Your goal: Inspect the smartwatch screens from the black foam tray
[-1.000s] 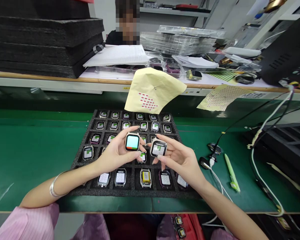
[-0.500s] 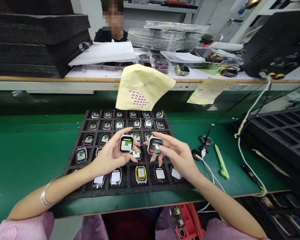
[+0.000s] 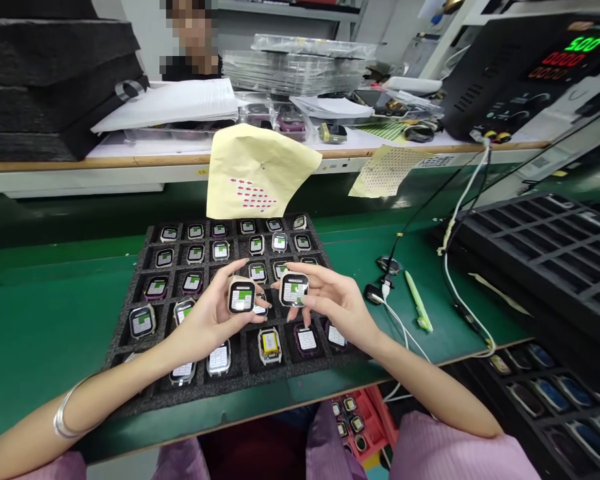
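L hand (image 3: 207, 320) holds a square, pale-framed watch body w/ black-bordered, white-&-green lit screen (image 3: 241, 295); R hand (image 3: 333, 293) pinches a second square, silvery-framed watch body (image 3: 294, 289), near but apart. Both are above the compartmented black foam tray (image 3: 243, 365) on the green surface (image 3: 45, 293).

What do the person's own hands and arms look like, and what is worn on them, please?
The left hand and right hand are bare, without gloves. An open-looking silver bangle circles the left forearm; none shows on the right forearm. The right sleeve is pinkish-purple with fine stripes; the left sleeve, mostly cut off, looks similar in colour.
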Demonstrator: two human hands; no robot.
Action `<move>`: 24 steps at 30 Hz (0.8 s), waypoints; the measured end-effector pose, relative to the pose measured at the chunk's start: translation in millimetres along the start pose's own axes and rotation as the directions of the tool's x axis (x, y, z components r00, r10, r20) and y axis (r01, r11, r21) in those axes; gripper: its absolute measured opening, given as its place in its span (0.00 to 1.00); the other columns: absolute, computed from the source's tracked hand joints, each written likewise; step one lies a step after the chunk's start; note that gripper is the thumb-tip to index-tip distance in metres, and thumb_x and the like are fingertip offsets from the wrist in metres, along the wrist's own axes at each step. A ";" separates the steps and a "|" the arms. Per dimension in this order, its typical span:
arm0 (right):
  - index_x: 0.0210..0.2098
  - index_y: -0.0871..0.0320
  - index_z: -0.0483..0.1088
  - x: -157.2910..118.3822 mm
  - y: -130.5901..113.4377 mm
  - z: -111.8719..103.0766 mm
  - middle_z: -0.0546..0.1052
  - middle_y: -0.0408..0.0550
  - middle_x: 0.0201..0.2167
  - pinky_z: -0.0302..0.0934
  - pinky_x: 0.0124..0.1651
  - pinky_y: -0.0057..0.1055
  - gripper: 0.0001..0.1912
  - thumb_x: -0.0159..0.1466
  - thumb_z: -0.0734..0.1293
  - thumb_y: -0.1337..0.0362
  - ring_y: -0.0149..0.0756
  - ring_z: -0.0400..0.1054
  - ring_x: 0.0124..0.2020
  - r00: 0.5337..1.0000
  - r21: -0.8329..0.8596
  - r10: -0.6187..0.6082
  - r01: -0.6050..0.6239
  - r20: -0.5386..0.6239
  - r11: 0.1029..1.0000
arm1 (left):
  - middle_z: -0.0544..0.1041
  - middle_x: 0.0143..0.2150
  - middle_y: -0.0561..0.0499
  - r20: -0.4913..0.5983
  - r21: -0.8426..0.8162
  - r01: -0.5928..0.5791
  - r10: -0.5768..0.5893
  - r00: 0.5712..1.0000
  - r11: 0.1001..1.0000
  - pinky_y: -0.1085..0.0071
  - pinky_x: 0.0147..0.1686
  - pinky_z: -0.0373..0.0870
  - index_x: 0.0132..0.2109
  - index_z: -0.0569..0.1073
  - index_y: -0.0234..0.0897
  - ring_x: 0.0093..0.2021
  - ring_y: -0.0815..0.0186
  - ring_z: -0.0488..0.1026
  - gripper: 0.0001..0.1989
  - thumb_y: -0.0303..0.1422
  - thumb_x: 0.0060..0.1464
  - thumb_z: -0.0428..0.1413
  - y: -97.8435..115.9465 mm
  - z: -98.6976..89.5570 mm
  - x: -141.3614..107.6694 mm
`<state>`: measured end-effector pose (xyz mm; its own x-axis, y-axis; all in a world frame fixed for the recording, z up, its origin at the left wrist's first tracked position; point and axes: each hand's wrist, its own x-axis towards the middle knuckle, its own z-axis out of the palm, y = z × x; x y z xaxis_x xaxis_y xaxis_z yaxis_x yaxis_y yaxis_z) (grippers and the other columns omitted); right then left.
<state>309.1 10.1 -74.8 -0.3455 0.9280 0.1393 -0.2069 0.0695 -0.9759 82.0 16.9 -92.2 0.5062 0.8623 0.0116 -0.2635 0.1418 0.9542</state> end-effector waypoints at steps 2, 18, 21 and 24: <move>0.53 0.57 0.70 0.0 0.7 -0.6 0.79 0.51 0.38 0.66 0.21 0.25 0.18 0.63 0.69 0.65 0.36 0.75 0.26 0.999 -0.027 -0.001 0.000 -0.042 1.000 | 0.68 0.48 0.49 0.023 -0.006 0.033 -0.033 0.999 0.999 0.60 0.46 0.77 0.63 0.53 0.48 0.49 0.61 0.74 0.34 0.27 0.55 0.60 -3.8 1.1 1.1; 0.59 0.56 0.65 -18.4 -1.6 -19.3 0.77 0.53 0.41 0.69 0.26 0.27 0.28 0.60 0.71 0.69 0.38 0.75 0.32 0.998 -0.028 0.054 -0.055 -0.021 0.998 | 0.71 0.54 0.47 0.148 0.405 -0.044 -0.018 0.989 0.913 0.58 0.55 0.68 0.60 0.58 0.45 0.54 0.59 0.71 0.28 0.28 0.55 0.59 -12.4 13.6 16.8; 0.58 0.56 0.65 -21.4 0.9 -20.8 0.78 0.51 0.38 0.69 0.23 0.26 0.27 0.60 0.71 0.68 0.37 0.75 0.31 0.997 -0.069 0.046 -0.050 -0.062 0.996 | 0.70 0.54 0.46 0.190 0.605 -0.148 0.038 0.981 0.783 0.57 0.50 0.71 0.56 0.63 0.44 0.52 0.56 0.70 0.22 0.30 0.56 0.58 -19.7 16.8 24.4; 0.58 0.56 0.65 -24.3 4.9 -24.6 0.78 0.49 0.37 0.70 0.23 0.25 0.27 0.60 0.72 0.68 0.36 0.75 0.31 0.997 -0.076 0.043 -0.048 -0.065 0.996 | 0.70 0.51 0.45 0.271 0.747 -0.289 0.123 0.955 0.599 0.57 0.48 0.70 0.54 0.63 0.41 0.51 0.55 0.69 0.19 0.30 0.56 0.57 -30.8 22.6 36.8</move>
<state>339.0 -3.1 -87.0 -0.2934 0.9521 0.0864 -0.1198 0.0530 -0.9914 127.2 33.3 -114.3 0.6731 0.7093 0.2094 0.3089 -0.5269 0.7918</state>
